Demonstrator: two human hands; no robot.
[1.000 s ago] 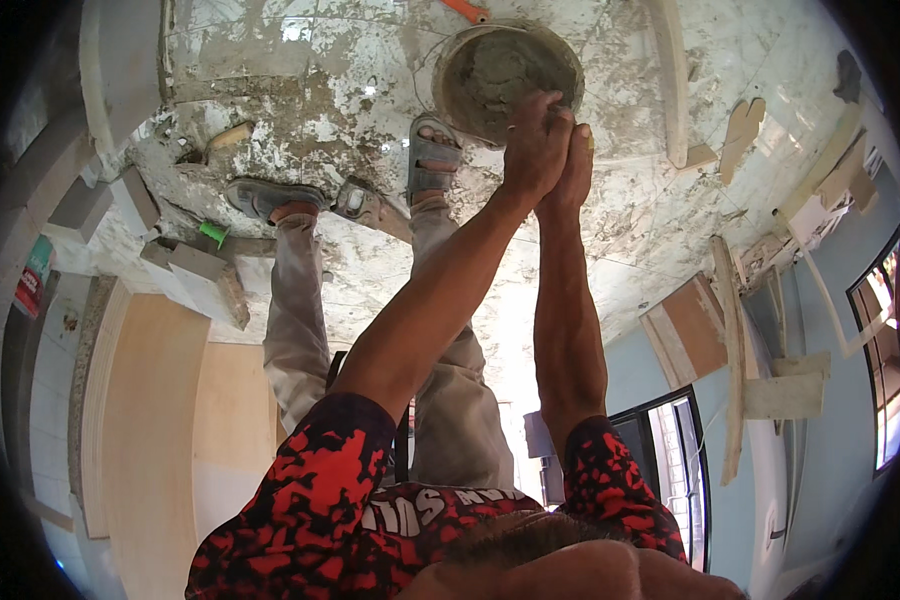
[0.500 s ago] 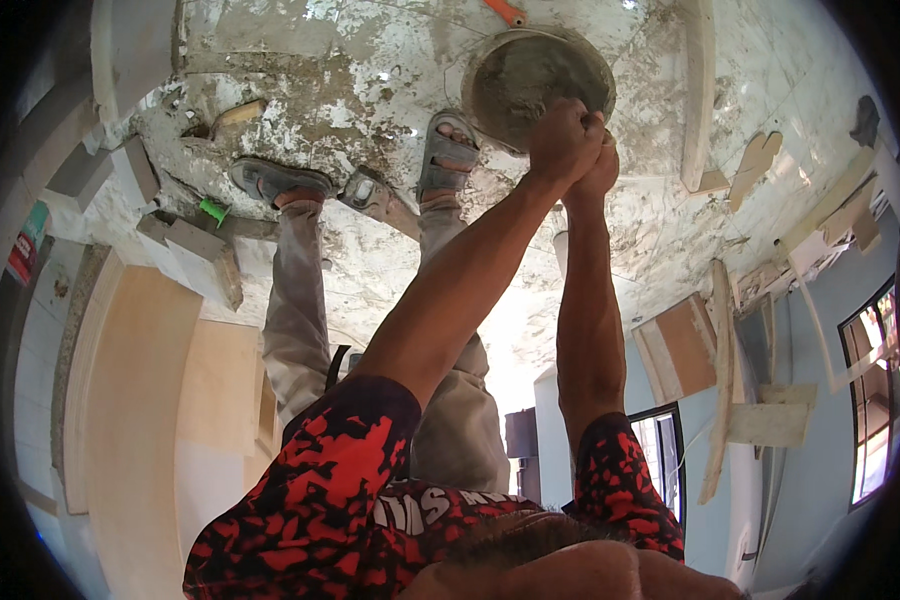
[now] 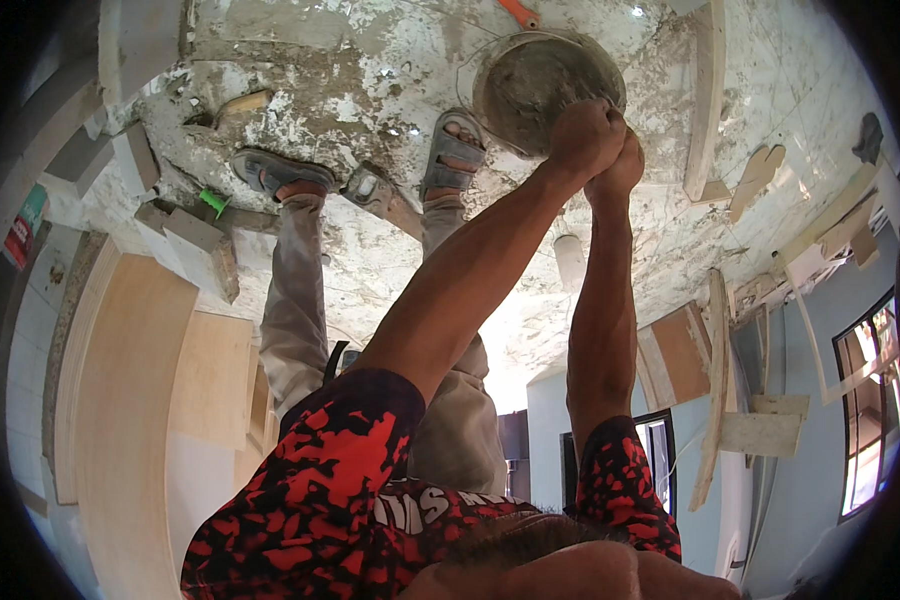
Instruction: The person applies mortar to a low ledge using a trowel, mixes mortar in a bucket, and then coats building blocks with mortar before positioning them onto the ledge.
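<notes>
A round basin [image 3: 490,110] of wet grey mortar [image 3: 540,85] stands on the floor beyond my right foot. My left hand [image 3: 588,140] is closed in a fist over the basin's near right part, with the mortar just past its knuckles. Pressed against it, my right hand [image 3: 616,172] is closed too, at the near right rim. Whatever they grip is hidden by the fingers and wrists. Past the far rim lies an orange-handled tool [image 3: 518,12], cut off by the picture's top edge.
My sandalled feet [image 3: 455,150] stand left of the basin, with a dirty block-like piece [image 3: 380,195] between them. Long boards [image 3: 705,100] and a cut wood piece [image 3: 757,180] lie right. Grey blocks [image 3: 200,255] and a green plastic piece [image 3: 213,203] are at left.
Both closed hands have shifted slightly right across the basin's near edge. The whole view has also moved a little, and a pale cylinder between my forearms now shows more fully.
</notes>
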